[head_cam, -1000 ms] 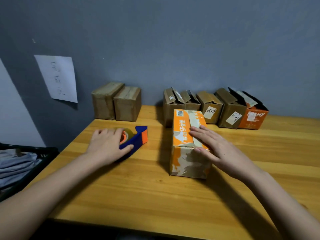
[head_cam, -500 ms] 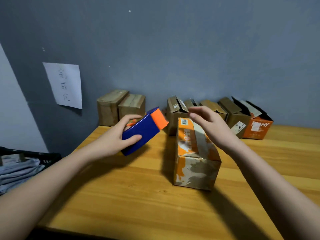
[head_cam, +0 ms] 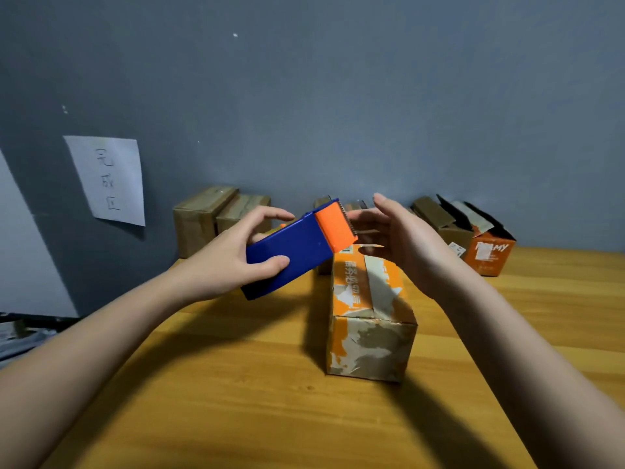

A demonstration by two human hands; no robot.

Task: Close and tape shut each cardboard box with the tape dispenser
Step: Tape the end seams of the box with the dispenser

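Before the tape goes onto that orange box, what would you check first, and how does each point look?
1. Tape dispenser in a firm grip: ok, left hand holds its blue body.
2. Toothed cutter facing the right hand: ok.
3. Loose tape end pulled out: cannot tell.
4. Orange box flaps down: ok, its top looks flat.
5. Box held steady: not ok, no hand touches it.
6. Box standing flat on the wooden table: ok.

A blue tape dispenser [head_cam: 297, 252] with an orange serrated head is tilting up in the air above the far end of an orange-printed cardboard box [head_cam: 368, 319], which is lying closed on the table, flaps untaped.
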